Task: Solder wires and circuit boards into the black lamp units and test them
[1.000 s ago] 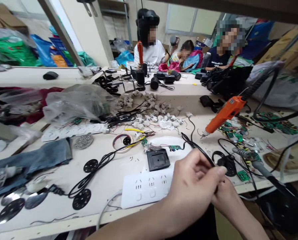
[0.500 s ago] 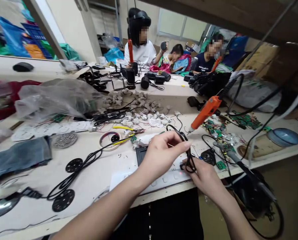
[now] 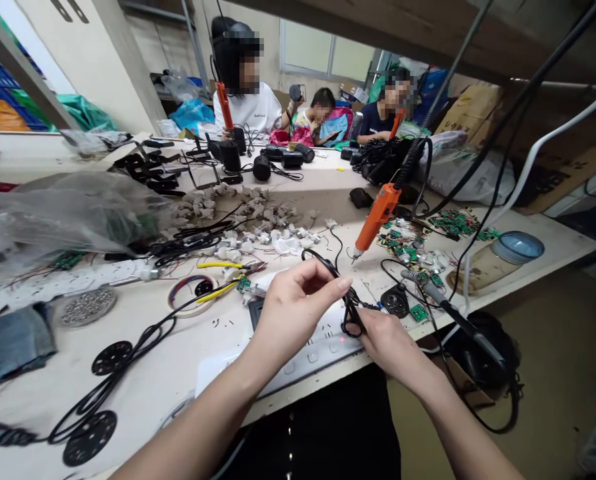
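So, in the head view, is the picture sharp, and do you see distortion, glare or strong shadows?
Head view: the left hand, the right hand and the black cable between them are fairly sharp; straight lines bow toward the edges, a wide-lens effect; light is soft and even, with faint shadows on the workbench; the plastic bag shows mild sheen; the co-workers' faces are blurred.

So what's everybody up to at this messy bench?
A person's left hand and right hand hold a thin black cable looped between them, above a white power strip at the table's front edge. An orange power screwdriver hangs nearby. Three other people sit at the far end.
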{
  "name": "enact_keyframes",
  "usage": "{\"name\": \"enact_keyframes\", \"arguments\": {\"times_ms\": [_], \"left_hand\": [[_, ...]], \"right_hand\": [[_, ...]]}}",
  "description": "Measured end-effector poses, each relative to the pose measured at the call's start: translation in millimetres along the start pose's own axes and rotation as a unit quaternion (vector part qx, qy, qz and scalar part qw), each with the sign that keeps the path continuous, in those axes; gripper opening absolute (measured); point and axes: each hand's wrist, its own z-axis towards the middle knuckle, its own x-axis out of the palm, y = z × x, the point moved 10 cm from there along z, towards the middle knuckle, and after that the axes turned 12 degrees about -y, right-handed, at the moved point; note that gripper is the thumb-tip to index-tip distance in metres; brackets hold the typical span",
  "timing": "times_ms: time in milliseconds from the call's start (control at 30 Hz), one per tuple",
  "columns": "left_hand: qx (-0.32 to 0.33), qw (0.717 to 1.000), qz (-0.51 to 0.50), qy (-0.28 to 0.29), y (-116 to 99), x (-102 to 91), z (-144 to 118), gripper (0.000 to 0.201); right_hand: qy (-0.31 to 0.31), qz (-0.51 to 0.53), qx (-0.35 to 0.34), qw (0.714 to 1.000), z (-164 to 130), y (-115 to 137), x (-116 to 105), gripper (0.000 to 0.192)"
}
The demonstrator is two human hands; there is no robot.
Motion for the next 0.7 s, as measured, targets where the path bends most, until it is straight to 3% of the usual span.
{"name": "enact_keyframes", "arguments": {"times_ms": [167, 300, 367, 467, 500, 600, 700], "left_hand": [[0.037, 0.999, 0.026, -0.006, -9.4, 0.4, -4.9, 0.022], [0.146, 0.984, 0.102, -0.025, -22.8, 2.0, -27.7, 0.018], [0.247, 0.959, 0.136, -0.037, -31.8, 4.8, -48.9, 0.009], [0.433, 0.886, 0.159, -0.048, -41.5, 11.4, -89.4, 0.011], [0.464, 0.865, 0.183, -0.047, -37.6, 14.5, -97.6, 0.011], [0.482, 0.842, 0.241, -0.022, -17.6, 23.2, -104.6, 0.007], [0.455, 0.863, 0.222, 0.005, -0.4, 25.2, -102.5, 0.01]], "right_hand": [[-0.008, 0.002, 0.0, 1.0, -1.1, 0.2, -0.2, 0.027], [-0.024, 0.01, -0.019, 0.999, -4.6, 1.0, 0.0, 0.029], [-0.033, 0.02, -0.032, 0.999, -7.4, 0.8, 0.8, 0.028], [-0.053, 0.032, -0.038, 0.997, -11.3, -5.5, 3.1, 0.03], [-0.061, 0.034, -0.039, 0.997, -12.3, -8.2, 3.9, 0.032], [-0.065, 0.043, -0.048, 0.996, -14.7, -14.6, 8.9, 0.036], [-0.076, 0.054, -0.047, 0.995, -16.0, -18.5, 8.9, 0.036]]}}
